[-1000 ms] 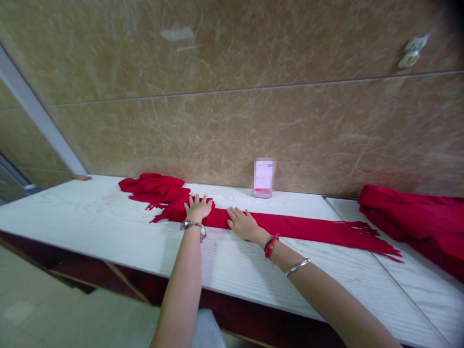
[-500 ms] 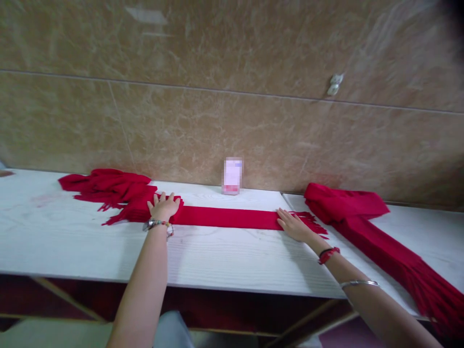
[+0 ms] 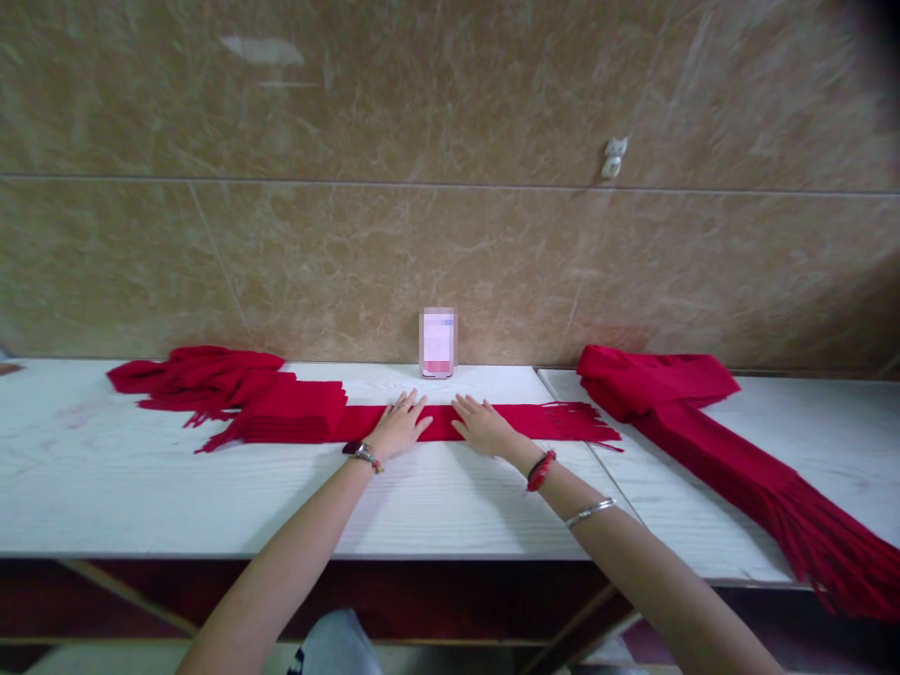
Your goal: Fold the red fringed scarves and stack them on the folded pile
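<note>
A red fringed scarf (image 3: 524,422) lies stretched flat along the white tabletop. Its left part is folded into a thick stack (image 3: 302,412), and its tasselled end points right. My left hand (image 3: 399,427) rests on the flat strip just right of the stack, fingers spread. A short gap to the right, my right hand (image 3: 485,427) lies palm down on the same strip, fingers also stretched out. Neither hand grips anything.
A crumpled red cloth (image 3: 203,375) touches the stack's left side. Another red scarf (image 3: 696,441) lies at right, its fringe over the front edge. A phone-like device (image 3: 438,345), blurred, leans on the tiled wall (image 3: 352,262). A small white hook (image 3: 614,157) sits on the wall.
My left hand has slid right from the folded stack onto the flat strip. My right hand has moved left from near the fringe toward the middle. The view has shifted slightly.
</note>
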Demonstrator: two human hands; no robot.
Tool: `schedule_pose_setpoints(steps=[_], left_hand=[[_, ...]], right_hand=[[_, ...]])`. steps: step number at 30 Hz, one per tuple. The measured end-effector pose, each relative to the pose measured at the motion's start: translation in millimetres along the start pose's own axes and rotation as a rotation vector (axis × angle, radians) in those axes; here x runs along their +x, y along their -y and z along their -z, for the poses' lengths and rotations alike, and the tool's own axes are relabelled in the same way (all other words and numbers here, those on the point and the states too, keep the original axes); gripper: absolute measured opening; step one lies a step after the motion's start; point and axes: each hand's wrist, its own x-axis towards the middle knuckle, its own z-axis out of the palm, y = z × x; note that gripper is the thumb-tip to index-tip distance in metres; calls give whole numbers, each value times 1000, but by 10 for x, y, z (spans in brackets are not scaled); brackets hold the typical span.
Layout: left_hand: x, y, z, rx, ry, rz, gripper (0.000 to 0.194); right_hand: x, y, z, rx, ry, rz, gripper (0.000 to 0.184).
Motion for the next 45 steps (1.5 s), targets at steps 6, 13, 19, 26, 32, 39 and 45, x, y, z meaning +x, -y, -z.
schedule_pose_setpoints(steps=[6, 13, 19, 26, 32, 39, 45], left_hand=[[-10, 90, -49, -2, 127, -27, 52], [7, 67, -4, 5, 146, -26, 51], [13, 34, -1, 4, 125, -11, 50], [43, -126, -10, 6, -18, -222, 47], [30, -135, -25, -4, 81, -250, 47], [31, -165, 17, -12, 114, -244, 48], [36, -127, 40, -64, 75, -272, 46]], right_hand=[[-195, -239, -129, -20, 17, -32, 48], [-856, -1151, -102, -263, 64, -37, 39], [-1028, -1431, -80, -244, 43, -243, 43], [-403, -657, 90, -44, -47, -77, 51], [-216, -489, -60, -93, 29, 78, 43], [-775, -1370, -110, -261, 8, -56, 37], [-861, -1577, -72, -226, 26, -197, 38]])
